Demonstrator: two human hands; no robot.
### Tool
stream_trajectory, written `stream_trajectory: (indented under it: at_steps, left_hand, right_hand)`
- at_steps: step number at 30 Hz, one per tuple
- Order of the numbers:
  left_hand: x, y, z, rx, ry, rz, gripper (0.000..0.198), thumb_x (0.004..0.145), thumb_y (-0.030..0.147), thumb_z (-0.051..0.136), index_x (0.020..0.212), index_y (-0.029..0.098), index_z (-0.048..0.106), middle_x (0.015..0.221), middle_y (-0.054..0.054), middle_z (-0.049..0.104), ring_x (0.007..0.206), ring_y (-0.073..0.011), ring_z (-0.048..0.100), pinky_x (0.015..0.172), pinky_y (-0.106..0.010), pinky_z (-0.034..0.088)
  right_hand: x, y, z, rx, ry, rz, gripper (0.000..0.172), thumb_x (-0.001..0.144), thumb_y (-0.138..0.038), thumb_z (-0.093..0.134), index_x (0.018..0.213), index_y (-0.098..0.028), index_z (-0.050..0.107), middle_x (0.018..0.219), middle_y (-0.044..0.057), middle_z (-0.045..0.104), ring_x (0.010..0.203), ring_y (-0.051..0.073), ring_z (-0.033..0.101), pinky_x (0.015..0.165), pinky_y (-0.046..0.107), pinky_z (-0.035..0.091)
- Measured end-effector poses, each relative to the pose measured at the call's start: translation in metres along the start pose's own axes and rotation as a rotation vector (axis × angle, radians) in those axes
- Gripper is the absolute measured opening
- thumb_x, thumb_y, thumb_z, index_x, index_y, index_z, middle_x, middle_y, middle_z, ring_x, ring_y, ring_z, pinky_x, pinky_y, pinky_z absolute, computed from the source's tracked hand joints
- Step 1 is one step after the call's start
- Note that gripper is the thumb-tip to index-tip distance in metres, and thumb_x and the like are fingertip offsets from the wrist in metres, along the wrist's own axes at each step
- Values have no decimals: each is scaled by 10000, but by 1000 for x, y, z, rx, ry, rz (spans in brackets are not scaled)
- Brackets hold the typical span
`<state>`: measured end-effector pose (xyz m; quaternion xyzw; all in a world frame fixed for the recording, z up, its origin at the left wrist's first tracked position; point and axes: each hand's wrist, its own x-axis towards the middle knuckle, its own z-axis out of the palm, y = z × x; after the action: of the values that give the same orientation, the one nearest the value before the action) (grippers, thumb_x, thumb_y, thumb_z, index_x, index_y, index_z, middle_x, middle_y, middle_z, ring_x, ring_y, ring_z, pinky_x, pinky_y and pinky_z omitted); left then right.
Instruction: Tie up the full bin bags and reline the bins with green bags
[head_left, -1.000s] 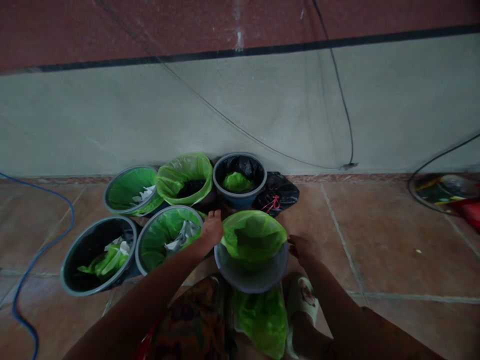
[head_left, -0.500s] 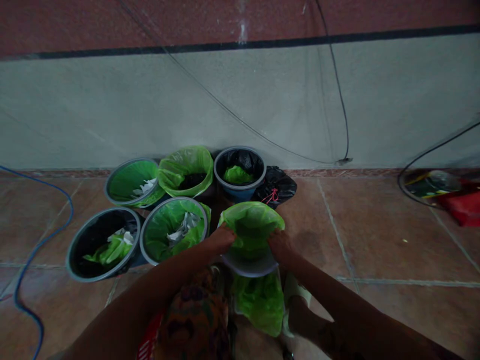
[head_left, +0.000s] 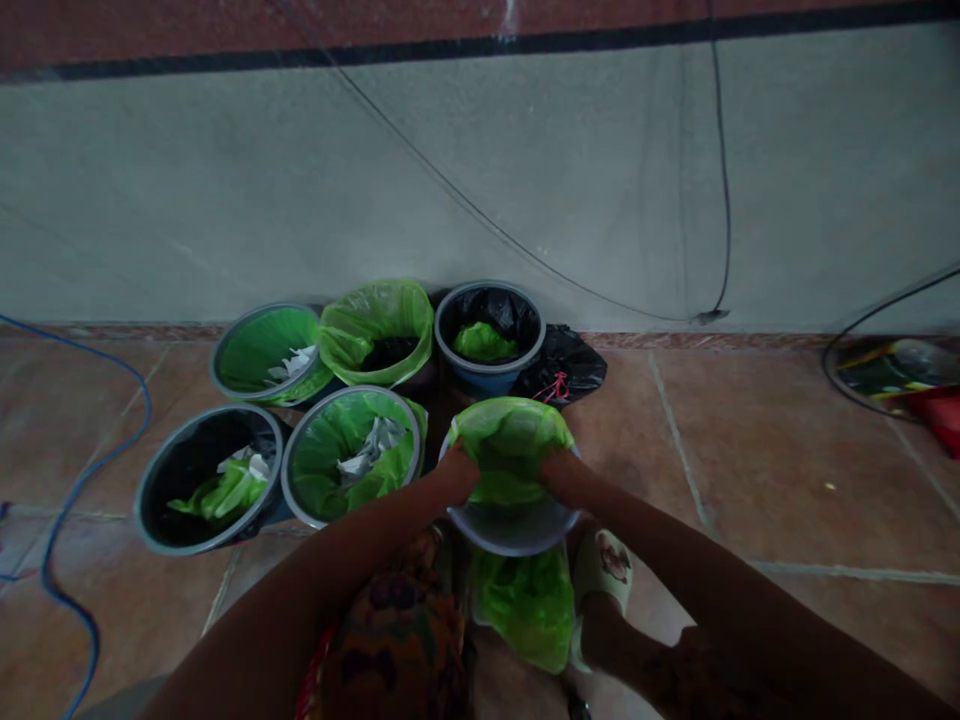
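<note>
A grey bin (head_left: 517, 528) stands on the tiled floor right in front of me, with a green plastic liner (head_left: 511, 440) half drawn over its far rim. My left hand (head_left: 454, 470) is closed on the liner's left edge. My right hand (head_left: 559, 474) is closed on its right edge. More of the green liner (head_left: 525, 610) hangs down the bin's near side, between my knees.
Five more lined bins cluster left and behind: a black-lined one (head_left: 208, 488), green-lined ones (head_left: 352, 466) (head_left: 268, 352) (head_left: 379, 330), and a blue one (head_left: 489, 338). A tied black bag (head_left: 564, 368) lies by the wall. A blue cable (head_left: 82, 480) runs at left.
Both hands have moved in from the bin's sides and closed on the green liner's edges. The view has shifted slightly closer to the bins.
</note>
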<state>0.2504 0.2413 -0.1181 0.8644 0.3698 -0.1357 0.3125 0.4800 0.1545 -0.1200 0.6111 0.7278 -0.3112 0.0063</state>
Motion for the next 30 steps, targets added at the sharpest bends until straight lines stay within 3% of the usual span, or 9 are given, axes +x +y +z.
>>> stream_trajectory:
  at_steps: [4,7,12,18,21,24,28,30]
  left_hand:
    - [-5,2,-7,94,-59,111,367,524,108,821,480,184,464,676,-70,647,1174,-337,555,1148,-469,260]
    - [-11,11,-17,81,-50,134,314,551,148,818,538,177,505,762,-83,659,1142,-336,565,1132,-462,279]
    - [-14,46,-27,54,-68,236,383,594,246,825,939,198,667,1123,-131,678,1152,-353,569,1149,-502,267]
    - [-2,104,-9,137,-106,216,435,760,353,698,1156,182,642,1154,-177,668,1059,-364,631,912,-493,497]
    - [6,120,2,169,-62,132,278,841,210,582,1097,140,662,1085,-198,690,1001,-341,664,875,-478,515]
    - [4,126,6,165,-19,4,291,841,87,495,1080,135,654,1069,-178,701,1004,-314,676,913,-454,496]
    - [-17,130,11,173,15,-44,372,842,127,510,1203,142,594,1108,-162,698,1058,-312,654,982,-438,450]
    - [-29,134,18,184,40,-61,394,878,163,485,1265,143,556,1064,-150,703,1029,-295,657,1018,-436,421]
  right_hand:
    - [-19,5,-26,178,-53,-66,174,810,-138,549,759,-172,711,743,52,709,698,183,633,676,281,464]
    - [-39,9,-38,216,21,-90,184,847,-192,527,805,-183,706,797,59,706,753,186,618,721,288,461]
    - [-64,13,-36,41,140,-169,307,937,-261,423,813,-175,691,853,108,691,847,223,609,843,359,463]
    - [-77,10,-31,35,166,-272,322,963,-308,420,858,-170,691,895,104,691,909,228,605,879,376,455]
    - [-85,15,-30,96,210,-271,288,954,-343,464,918,-190,704,944,95,705,958,227,610,924,375,443]
    - [-88,29,-30,174,281,-65,318,961,-340,432,873,-191,699,895,87,699,871,204,621,837,331,459]
    - [-72,45,-31,382,337,348,351,928,-358,466,665,-200,636,697,55,642,681,177,588,648,292,438]
    - [-57,47,-29,519,339,403,423,934,-418,460,604,-203,618,626,51,616,640,177,577,591,287,428]
